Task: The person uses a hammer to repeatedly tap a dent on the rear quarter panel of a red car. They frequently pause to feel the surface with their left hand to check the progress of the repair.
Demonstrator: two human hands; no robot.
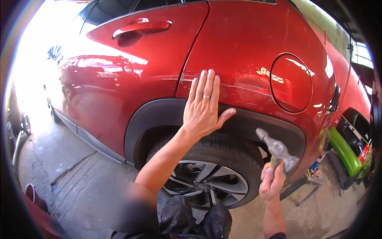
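The hammer [277,148] is in my right hand [272,180], to the right and near side of my left hand [202,109], well apart from its fingers. The head's long axis runs obliquely: narrow end far and left, broad end near and right. The narrow end points toward the wheel-arch trim [254,121]; the head is blurred, and contact cannot be told. My right fingers are closed around the handle, just below the head. My left hand appears laid flat on the red rear panel [236,47], four fingers almost together and pointing far, thumb spread right. These fingers cross the scrape [246,89], which extends right toward the fuel flap [291,82]. The wheel [203,186] lies nearer, below the trim.
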